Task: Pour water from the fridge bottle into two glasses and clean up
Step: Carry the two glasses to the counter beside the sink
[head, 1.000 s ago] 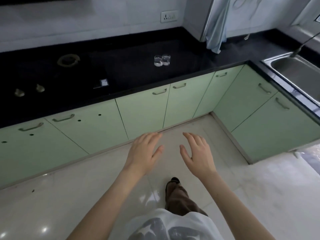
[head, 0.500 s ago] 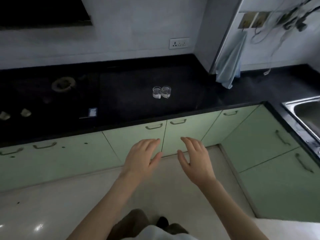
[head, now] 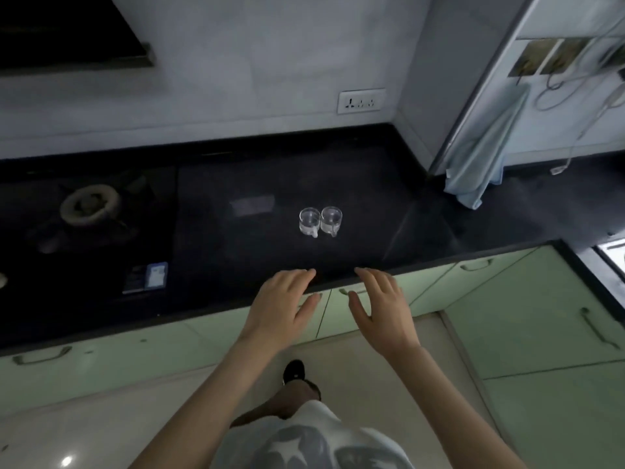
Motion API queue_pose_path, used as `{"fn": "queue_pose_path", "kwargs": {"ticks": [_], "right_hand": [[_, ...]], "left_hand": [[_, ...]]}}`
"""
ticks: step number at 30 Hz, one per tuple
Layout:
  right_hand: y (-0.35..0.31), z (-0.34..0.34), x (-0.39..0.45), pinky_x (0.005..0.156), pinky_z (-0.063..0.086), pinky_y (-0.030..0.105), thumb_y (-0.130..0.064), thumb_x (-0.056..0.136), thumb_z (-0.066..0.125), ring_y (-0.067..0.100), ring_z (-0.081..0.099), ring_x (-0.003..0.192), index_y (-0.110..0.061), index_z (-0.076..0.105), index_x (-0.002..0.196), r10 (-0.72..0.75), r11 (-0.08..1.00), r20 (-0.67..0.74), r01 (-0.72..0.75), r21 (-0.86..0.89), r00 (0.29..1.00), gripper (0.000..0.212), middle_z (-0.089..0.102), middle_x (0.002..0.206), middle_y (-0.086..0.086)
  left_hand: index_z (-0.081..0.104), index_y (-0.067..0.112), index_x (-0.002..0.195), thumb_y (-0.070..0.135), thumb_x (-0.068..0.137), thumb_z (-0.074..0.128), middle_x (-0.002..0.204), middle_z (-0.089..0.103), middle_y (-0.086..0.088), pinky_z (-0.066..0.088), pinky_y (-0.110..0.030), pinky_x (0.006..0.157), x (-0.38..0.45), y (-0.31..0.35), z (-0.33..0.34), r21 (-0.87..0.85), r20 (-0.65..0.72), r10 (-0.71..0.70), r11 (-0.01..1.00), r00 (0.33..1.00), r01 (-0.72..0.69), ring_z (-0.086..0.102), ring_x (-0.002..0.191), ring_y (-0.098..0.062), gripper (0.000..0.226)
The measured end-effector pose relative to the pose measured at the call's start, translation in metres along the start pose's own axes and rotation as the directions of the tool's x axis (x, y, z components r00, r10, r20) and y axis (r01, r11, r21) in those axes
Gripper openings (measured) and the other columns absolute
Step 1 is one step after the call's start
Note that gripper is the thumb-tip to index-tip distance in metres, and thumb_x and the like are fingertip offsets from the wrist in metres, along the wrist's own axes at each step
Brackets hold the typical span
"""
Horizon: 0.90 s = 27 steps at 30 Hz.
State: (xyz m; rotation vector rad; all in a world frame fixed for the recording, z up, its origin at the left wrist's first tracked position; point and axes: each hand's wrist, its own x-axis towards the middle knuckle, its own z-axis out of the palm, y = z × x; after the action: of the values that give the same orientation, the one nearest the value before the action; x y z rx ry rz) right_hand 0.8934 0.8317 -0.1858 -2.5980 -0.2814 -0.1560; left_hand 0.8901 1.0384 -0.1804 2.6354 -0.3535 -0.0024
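Both grips spread, empty: left hand point(head: 282, 304), right hand point(head: 382, 308); glasses point(head: 320, 221) contents unclear.

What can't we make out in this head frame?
- Fridge and bottle: neither shows in the head view.
- Two glasses: too small and clear to tell any water level.
- Sink: cut off by the right edge; basin unseen.
- Sticker on the hob: print too small to read.
- Left hand and right hand: backs only; palms hidden.
- Cabinets: doors shut, contents hidden.
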Motion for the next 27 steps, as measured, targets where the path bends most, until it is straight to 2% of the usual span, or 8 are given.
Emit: {"fn": "queue_pose_path", "kwargs": {"ticks": [8,15,19,21,24,27], "right_hand": [[0.004,0.01,0.112,0.102,0.044,0.042,-0.025,0.092,0.061,0.026,0.052,0.122,-0.01,0.057,0.131,0.033,0.999,-0.056,-0.032,0.009,0.998,0.042,0.061,0.128,0.005],[0.025,0.023,0.166,0.101,0.041,0.038,-0.027,0.094,0.059,0.023,0.051,0.123,-0.011,0.057,0.131,0.018,1.0,0.019,-0.019,0.016,1.0,0.04,0.06,0.129,0.004],[0.044,0.035,0.196,0.098,0.045,0.032,-0.025,0.089,0.067,0.022,0.052,0.12,-0.013,0.055,0.131,-0.014,0.996,0.067,0.008,0.087,0.998,0.045,0.059,0.129,0.003],[0.053,0.043,0.211,0.097,0.043,0.028,-0.031,0.086,0.069,0.021,0.05,0.124,-0.016,0.05,0.136,0.009,0.993,0.125,-0.024,0.119,0.992,0.055,0.055,0.135,0.002],[0.064,0.058,0.233,0.1,0.044,0.034,-0.04,0.084,0.07,0.023,0.042,0.134,-0.023,0.032,0.148,0.063,0.989,0.262,-0.095,0.109,0.963,0.076,0.042,0.147,0.002],[0.072,0.076,0.248,0.102,0.043,0.039,-0.045,0.08,0.072,0.025,0.036,0.138,-0.032,0.013,0.152,0.115,0.984,0.393,-0.159,0.08,0.912,0.093,0.031,0.152,0.004]], "left_hand": [[0.052,0.017,0.129,0.041,0.095,0.04,0.126,0.058,0.001,0.041,-0.031,0.095,0.113,-0.039,-0.033,0.012,-0.069,0.088,0.996,0.994,-0.088,0.052,0.116,-0.017,0.044],[0.047,0.016,0.136,0.044,0.095,0.037,0.133,0.055,0.0,0.039,-0.032,0.098,0.153,-0.055,-0.016,0.01,-0.037,0.003,1.0,0.999,-0.003,0.048,0.122,-0.017,0.052],[0.039,0.019,0.14,0.046,0.093,0.04,0.135,0.052,0.001,0.039,-0.031,0.099,0.171,-0.062,0.005,0.02,-0.027,-0.088,0.996,0.996,0.088,0.047,0.123,-0.017,0.054],[0.031,0.02,0.143,0.047,0.09,0.049,0.139,0.046,0.0,0.039,-0.032,0.1,0.182,-0.064,0.016,0.007,-0.006,-0.172,0.985,0.985,0.172,0.044,0.126,-0.018,0.063],[0.021,0.019,0.147,0.047,0.083,0.064,0.145,0.036,-0.004,0.042,-0.032,0.098,0.199,-0.068,0.031,-0.032,0.021,-0.296,0.954,0.955,0.297,0.04,0.129,-0.021,0.082],[0.017,0.02,0.148,0.046,0.079,0.069,0.145,0.033,-0.006,0.044,-0.034,0.097,0.217,-0.074,0.046,-0.069,0.048,-0.392,0.916,0.919,0.395,0.039,0.129,-0.023,0.09]]}}
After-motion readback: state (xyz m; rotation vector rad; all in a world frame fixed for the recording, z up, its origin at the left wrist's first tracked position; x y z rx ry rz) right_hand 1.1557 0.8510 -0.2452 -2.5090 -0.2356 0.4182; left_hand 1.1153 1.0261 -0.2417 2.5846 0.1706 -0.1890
